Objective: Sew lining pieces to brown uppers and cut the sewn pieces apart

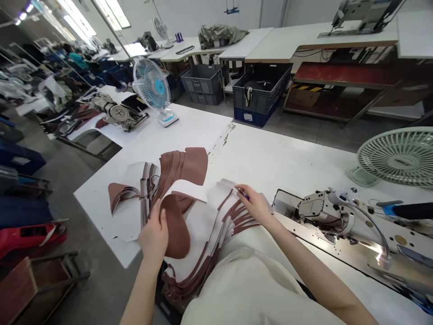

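Note:
My left hand point(154, 234) holds a rounded brown leather piece point(175, 230) at the near edge of the white table point(270, 158), thumb on top of it. My right hand point(255, 204) rests on a fanned stack of white and brown cut pieces point(221, 216), fingers closed on a small purple object point(244, 194) that looks like a pen. Another fan of brown leather pieces point(181, 168) lies further back, with white-backed pieces point(130, 198) to its left.
A sewing machine point(341, 216) lies at my right on its metal plate. A green fan point(399, 155) stands behind it, and a blue and white fan point(152, 88) at the table's far left. Grey and blue crates point(259, 92) sit on the floor beyond.

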Available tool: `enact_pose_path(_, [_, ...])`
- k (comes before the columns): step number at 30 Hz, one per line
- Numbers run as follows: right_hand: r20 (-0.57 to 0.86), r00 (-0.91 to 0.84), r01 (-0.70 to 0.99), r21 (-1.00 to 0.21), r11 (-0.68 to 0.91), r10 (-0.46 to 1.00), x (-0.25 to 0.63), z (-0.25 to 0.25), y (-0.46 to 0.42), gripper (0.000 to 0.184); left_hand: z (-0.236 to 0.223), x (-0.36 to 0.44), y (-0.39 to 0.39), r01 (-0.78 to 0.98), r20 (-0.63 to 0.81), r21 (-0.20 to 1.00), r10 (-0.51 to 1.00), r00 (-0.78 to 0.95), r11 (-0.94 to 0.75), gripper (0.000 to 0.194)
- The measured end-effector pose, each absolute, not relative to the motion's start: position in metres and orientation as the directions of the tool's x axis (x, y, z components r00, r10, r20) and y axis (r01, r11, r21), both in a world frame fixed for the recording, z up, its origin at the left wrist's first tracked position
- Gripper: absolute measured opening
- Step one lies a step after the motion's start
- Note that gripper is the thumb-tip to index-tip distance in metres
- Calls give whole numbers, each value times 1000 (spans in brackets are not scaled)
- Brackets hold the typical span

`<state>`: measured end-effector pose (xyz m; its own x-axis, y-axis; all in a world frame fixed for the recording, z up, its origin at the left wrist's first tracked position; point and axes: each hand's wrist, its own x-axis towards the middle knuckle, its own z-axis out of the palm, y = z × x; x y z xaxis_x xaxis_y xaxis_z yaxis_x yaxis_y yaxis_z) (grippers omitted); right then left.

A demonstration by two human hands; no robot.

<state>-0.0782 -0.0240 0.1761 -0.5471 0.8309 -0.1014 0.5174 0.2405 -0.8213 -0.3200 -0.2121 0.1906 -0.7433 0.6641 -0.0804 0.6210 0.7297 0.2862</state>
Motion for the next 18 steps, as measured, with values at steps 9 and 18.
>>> enact_pose_path(9, [-624, 11, 948, -242, -207, 781, 109, 77, -121, 39, 90, -255, -214, 922, -562, 296, 826, -44, 250, 63])
enact_pose_path(18, [31, 396, 918, -42, -395, 918, 210, 76, -168, 55, 91, -265, -216, 855, -517, 491, 846, 132, 167, 67])
